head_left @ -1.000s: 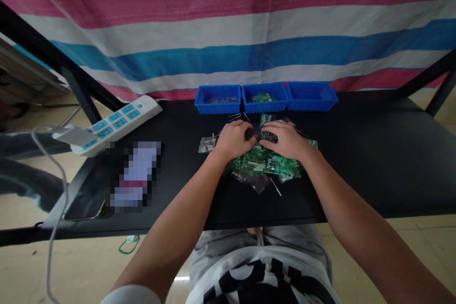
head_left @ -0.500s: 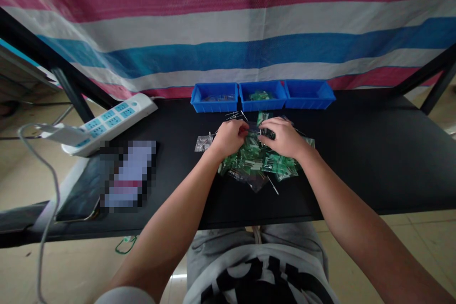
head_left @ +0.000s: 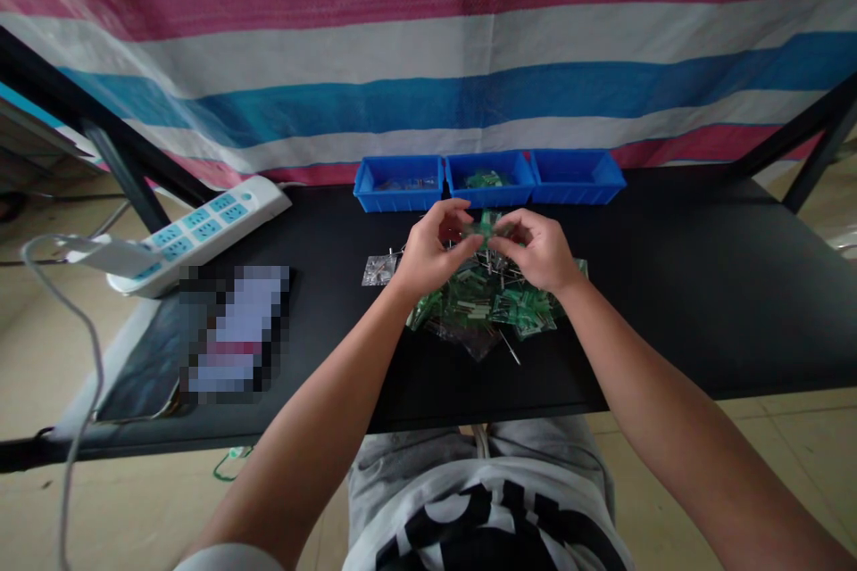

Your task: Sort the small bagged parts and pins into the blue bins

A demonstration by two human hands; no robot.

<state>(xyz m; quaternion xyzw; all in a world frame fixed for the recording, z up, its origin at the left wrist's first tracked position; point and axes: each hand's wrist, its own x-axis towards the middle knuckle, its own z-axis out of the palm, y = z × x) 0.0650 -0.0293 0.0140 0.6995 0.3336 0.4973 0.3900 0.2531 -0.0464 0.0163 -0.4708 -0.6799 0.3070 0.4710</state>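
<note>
A heap of small green parts in clear bags (head_left: 499,303) lies in the middle of the black table (head_left: 669,285). Just above the heap, my left hand (head_left: 425,252) and my right hand (head_left: 539,248) are raised and meet in the air. Both pinch one small green piece in a clear bag (head_left: 487,230) between fingertips. Thin metal pins (head_left: 492,260) show under my fingers. What exactly the piece is stays too small to tell.
Three blue bins (head_left: 488,180) stand in a row at the table's back edge; the middle one holds green parts. A white power strip (head_left: 201,230) lies at the left, next to a blurred-out flat item (head_left: 231,330). A small clear bag (head_left: 378,269) lies left of the heap.
Both hands have lifted off the heap, where they lay pressed a second ago, and now hold a small green piece up between them. The camera has tilted slightly.
</note>
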